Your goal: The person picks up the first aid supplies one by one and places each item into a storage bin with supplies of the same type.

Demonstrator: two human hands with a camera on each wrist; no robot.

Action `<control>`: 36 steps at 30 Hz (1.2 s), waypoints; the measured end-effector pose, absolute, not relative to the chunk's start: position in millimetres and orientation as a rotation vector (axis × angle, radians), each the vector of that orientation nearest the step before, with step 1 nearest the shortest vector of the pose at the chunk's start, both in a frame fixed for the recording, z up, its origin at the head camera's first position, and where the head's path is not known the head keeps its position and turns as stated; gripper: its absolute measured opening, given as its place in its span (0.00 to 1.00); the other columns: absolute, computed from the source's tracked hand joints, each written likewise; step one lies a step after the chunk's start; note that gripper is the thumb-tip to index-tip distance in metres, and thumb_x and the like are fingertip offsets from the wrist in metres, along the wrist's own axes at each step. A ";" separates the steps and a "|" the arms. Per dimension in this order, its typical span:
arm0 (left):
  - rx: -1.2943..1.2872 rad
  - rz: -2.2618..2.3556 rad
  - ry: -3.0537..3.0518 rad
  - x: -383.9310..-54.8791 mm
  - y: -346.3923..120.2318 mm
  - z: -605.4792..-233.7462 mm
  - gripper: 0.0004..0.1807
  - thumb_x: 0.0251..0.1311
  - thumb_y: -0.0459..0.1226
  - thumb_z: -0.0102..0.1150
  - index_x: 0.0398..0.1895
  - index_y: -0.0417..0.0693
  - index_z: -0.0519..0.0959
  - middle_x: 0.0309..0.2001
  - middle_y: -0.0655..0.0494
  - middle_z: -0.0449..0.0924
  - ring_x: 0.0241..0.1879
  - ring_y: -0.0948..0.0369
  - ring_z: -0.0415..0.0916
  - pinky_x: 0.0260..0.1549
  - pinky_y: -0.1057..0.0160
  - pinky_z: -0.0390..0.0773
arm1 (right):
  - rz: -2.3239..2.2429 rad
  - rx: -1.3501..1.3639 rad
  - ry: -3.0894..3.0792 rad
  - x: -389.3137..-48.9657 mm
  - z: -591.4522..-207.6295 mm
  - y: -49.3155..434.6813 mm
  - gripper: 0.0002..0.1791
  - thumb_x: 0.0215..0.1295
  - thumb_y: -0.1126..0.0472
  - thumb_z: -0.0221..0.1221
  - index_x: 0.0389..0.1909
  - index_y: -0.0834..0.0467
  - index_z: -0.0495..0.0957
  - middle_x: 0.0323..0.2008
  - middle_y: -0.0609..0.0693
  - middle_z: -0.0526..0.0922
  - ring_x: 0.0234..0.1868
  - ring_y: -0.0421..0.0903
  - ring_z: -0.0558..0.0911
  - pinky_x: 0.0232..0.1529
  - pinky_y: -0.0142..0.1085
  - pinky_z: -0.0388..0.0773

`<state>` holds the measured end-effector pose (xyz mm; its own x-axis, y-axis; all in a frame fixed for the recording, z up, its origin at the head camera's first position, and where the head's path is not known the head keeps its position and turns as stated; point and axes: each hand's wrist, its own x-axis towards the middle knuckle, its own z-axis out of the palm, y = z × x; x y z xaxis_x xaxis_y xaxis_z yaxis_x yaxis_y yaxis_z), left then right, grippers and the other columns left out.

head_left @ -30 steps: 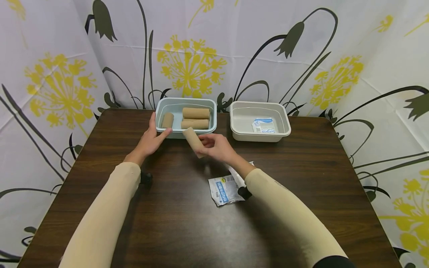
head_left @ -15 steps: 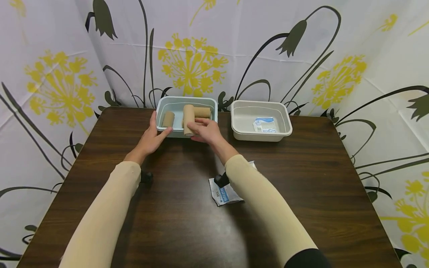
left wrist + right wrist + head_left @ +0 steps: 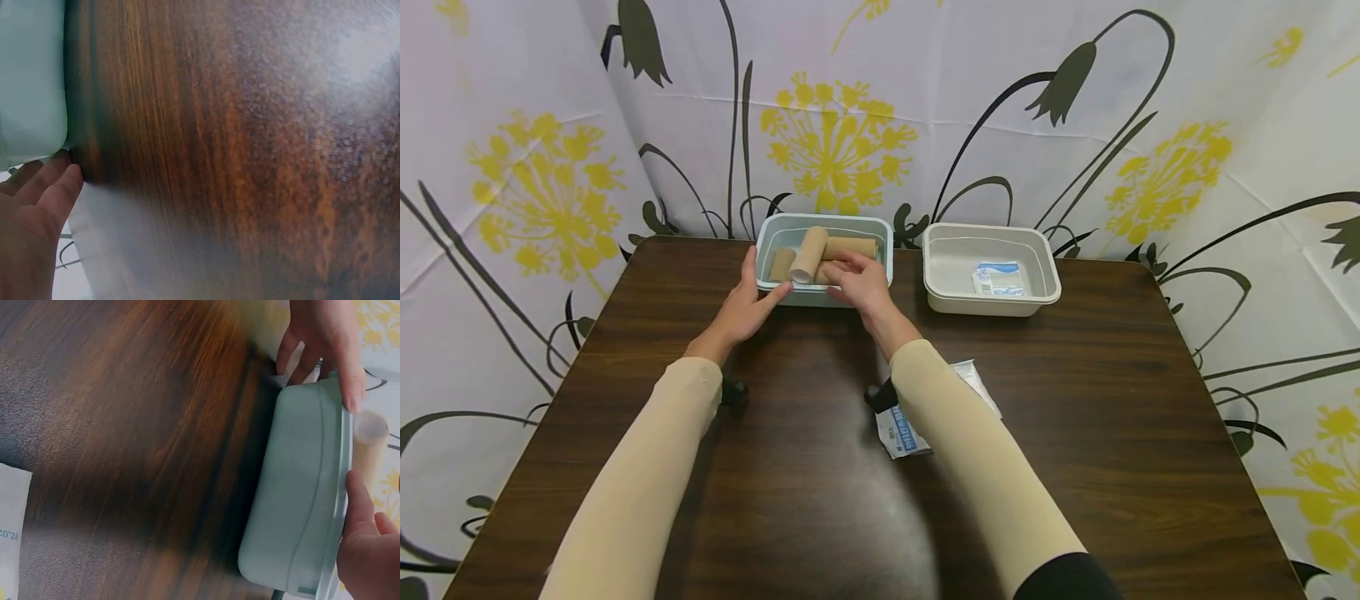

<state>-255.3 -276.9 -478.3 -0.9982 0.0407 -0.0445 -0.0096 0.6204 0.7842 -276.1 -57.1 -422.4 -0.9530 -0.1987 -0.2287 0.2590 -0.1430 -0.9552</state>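
A pale blue-green plastic tub (image 3: 808, 298) holds several brown cardboard tubes. One cardboard tube (image 3: 808, 255) lies slanted on top of the others, its hollow end toward the front rim. My left hand (image 3: 741, 315) rests at the tub's front left corner, fingers straight along the side and thumb on the rim. Over the right part of the tub reaches my right hand (image 3: 863, 290), its fingers loosely bent beside the slanted tube and holding nothing. In the right wrist view, this tube (image 3: 370, 447) shows past the rim, between both thumbs.
To the right stands an off-white tub (image 3: 985, 307) with a blue-and-white packet (image 3: 1000, 279) inside. A silver-white packet with blue print (image 3: 901, 433) lies on the dark wooden table (image 3: 820, 500), partly hidden under the right forearm. A flower-patterned curtain (image 3: 955, 50) hangs behind.
My right hand has carried the cardboard tube from in front of the tub up over it and let go. The tube now lies across the others. My left hand has stayed at the corner.
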 end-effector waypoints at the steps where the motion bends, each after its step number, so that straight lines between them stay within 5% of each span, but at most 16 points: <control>1: 0.028 1.339 2.774 -255.3 -276.6 -478.4 0.53 0.66 0.63 0.48 0.78 0.60 0.24 0.75 0.35 0.45 0.71 0.38 0.48 0.65 0.34 0.48 | -2.156 0.063 1.844 -275.8 -422.7 -56.6 0.29 0.66 0.69 0.61 0.67 0.66 0.68 0.59 0.61 0.78 0.56 0.50 0.80 0.48 0.40 0.79; 15: 0.025 1.338 2.782 -257.1 -276.8 -479.6 0.53 0.66 0.63 0.48 0.78 0.62 0.24 0.76 0.38 0.43 0.72 0.39 0.47 0.66 0.36 0.47 | -2.024 -0.168 1.875 -267.3 -417.4 -8.1 0.24 0.66 0.69 0.61 0.64 0.64 0.73 0.59 0.64 0.77 0.54 0.51 0.81 0.49 0.44 0.79; 25: 0.029 1.333 2.777 -255.9 -278.1 -479.8 0.53 0.66 0.62 0.48 0.77 0.65 0.23 0.76 0.37 0.42 0.73 0.39 0.46 0.66 0.35 0.47 | -1.238 -0.821 2.434 -229.2 -429.3 73.1 0.22 0.65 0.63 0.64 0.59 0.61 0.78 0.55 0.55 0.82 0.54 0.48 0.80 0.53 0.42 0.76; 36: 0.031 1.323 2.777 -256.9 -276.5 -478.6 0.53 0.66 0.63 0.48 0.77 0.64 0.22 0.76 0.36 0.42 0.73 0.38 0.46 0.65 0.35 0.46 | -0.719 -1.023 2.526 -180.0 -458.0 139.1 0.38 0.60 0.57 0.67 0.71 0.56 0.67 0.73 0.60 0.59 0.72 0.59 0.58 0.65 0.58 0.59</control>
<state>-256.9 -276.5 -478.6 -0.9976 0.0461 -0.0507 -0.0103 0.6303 0.7763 -180.0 139.1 -458.0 -0.6916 -0.7147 -0.1043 -0.5527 0.6166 -0.5606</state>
